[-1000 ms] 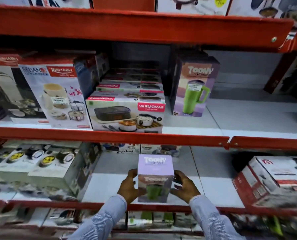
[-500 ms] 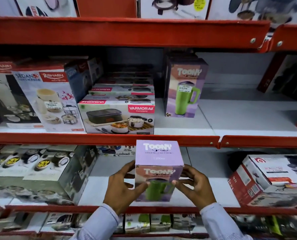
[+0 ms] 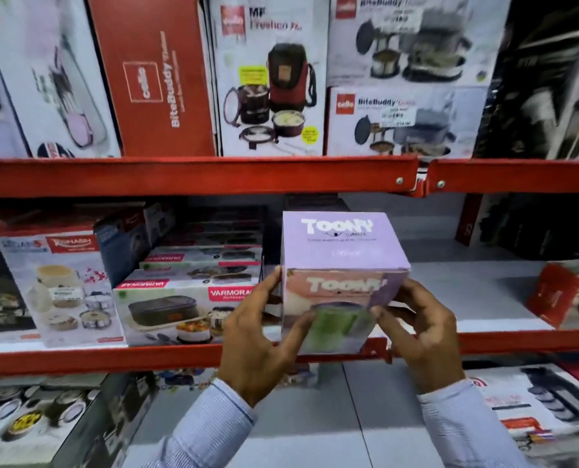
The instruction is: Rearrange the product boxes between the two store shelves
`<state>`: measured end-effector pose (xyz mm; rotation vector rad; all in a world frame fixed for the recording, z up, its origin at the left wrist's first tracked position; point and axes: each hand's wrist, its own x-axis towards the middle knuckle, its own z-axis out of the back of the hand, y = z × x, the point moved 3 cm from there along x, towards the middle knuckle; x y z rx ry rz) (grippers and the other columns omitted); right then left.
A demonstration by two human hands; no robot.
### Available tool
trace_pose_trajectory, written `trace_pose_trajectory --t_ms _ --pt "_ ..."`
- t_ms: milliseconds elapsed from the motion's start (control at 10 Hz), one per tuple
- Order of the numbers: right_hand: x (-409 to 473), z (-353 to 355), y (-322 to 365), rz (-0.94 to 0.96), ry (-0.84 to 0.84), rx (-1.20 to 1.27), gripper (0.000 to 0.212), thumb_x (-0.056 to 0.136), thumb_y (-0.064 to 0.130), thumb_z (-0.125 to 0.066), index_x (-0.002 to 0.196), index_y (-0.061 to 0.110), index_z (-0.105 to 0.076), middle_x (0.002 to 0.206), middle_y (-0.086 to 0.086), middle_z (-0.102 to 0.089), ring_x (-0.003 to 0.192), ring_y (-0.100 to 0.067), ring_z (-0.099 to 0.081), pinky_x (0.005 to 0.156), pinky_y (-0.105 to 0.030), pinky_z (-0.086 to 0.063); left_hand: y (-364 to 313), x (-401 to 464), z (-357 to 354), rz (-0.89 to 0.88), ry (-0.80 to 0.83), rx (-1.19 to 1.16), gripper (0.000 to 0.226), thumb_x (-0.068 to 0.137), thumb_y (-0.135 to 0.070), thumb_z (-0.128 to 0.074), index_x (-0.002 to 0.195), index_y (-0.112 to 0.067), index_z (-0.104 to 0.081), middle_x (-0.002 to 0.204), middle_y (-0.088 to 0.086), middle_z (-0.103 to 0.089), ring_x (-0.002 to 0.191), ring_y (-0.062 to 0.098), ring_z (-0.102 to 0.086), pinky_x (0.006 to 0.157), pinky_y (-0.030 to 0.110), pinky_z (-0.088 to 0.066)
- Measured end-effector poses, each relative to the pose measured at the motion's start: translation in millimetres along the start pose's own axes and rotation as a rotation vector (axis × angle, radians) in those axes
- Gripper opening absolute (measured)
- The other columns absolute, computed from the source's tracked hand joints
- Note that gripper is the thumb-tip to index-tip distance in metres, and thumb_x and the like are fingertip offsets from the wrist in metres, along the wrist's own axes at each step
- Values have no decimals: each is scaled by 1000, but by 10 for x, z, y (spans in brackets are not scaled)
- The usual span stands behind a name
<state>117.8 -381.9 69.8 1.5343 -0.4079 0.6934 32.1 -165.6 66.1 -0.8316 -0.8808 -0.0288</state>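
Note:
A lilac Toony tumbler box (image 3: 340, 261) with a green mug pictured on its front is held in the air in front of the middle shelf (image 3: 95, 358). My left hand (image 3: 259, 336) grips its left side and my right hand (image 3: 423, 336) grips its right side. The box's lower edge is level with the middle shelf's red front rail. The second Toony box that stood on this shelf is hidden behind the held one.
Varmora lunch-box cartons (image 3: 180, 305) are stacked just left of the held box, and Rishabh boxes (image 3: 58, 285) stand further left. Bare white shelf board (image 3: 477, 292) lies to the right, up to a red box (image 3: 558, 298). Cello boxes (image 3: 271, 79) fill the top shelf.
Both hands have lifted the Toony box from the lower shelf up to the middle shelf's level. The view has tilted up, bringing the top shelf into sight.

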Motion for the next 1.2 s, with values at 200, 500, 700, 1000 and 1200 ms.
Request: trace_pose_trajectory --t_ms 200,500,700,1000,1200 --pt "429 -59 -417 -84 57 -68 46 80 29 -69 125 24 -62 116 6 -73 107 -10 -68 92 -31 -57 202 349 -360 73 13 24 65 86 -52 -64 143 -26 -45 118 -8 -73 99 7 -70 90 33 -59" --pt "644 -141 -818 -176 122 -172 42 90 25 -67 131 19 -59 116 6 -71 99 11 -65 76 -5 -52 395 474 -552 147 80 96 46 92 -42 -61 132 -22 -54 89 -18 -68 70 -12 -60 76 16 -56" --pt "673 -129 -862 -189 108 -201 41 91 26 -65 131 20 -58 114 8 -69 93 20 -62 73 -2 -50 460 508 -611 127 61 132 50 91 -48 -59 132 -21 -55 105 -6 -78 85 2 -71 76 9 -53" --pt "657 -111 -922 -193 102 -230 43 91 29 -64 132 21 -58 120 6 -69 106 -6 -66 78 -7 -52 512 521 -639 148 95 136 51 91 -52 -57 129 -19 -55 106 -5 -78 89 4 -72 82 20 -56" --pt "606 -80 -830 -146 11 -268 48 86 38 -68 131 24 -57 126 1 -68 112 -17 -66 89 -28 -58 498 492 -575 123 71 136 67 86 -63 -56 137 -20 -51 108 -2 -77 92 10 -72 86 29 -60"
